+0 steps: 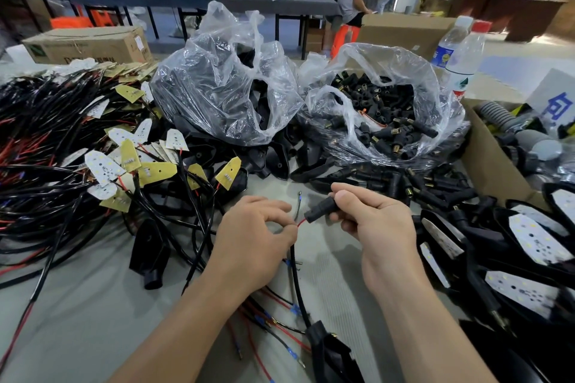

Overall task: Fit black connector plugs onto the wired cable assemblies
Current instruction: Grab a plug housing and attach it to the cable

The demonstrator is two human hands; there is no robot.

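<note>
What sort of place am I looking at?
Probably an assembly workshop: a bag of black connector plugs, heaps of wired LED boards, and cartons; the right hand grips a plug, the left hand pinches a red wire.

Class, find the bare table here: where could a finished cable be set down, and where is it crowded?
Largest bare patch: grey table between the cable heap and the left forearm. A smaller gap lies beyond the left hand, before the loose housings. Crowded: plastic bags behind, lamp pile at right.

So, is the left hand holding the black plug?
No, the right hand grips the black plug, while the left hand pinches the red wire.
</note>
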